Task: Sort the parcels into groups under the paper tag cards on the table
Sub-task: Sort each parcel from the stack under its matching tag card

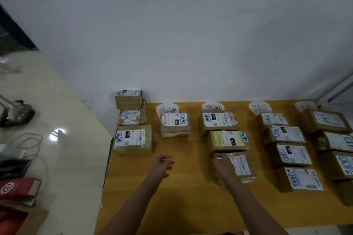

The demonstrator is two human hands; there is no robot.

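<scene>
A plain pale wall [191,34] fills the upper frame. Below it at centre and right stands a yellow-ochre desk [181,196]. Glossy cream floor tiles [63,101] at left mirror a bright lamp spot [57,134], with grey cables [28,139] and a red bag [17,187] lying nearby.

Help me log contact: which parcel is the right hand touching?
The nearest brown cardboard parcel under the second-from-left paper tag card; only it has the right hand on it.
</scene>
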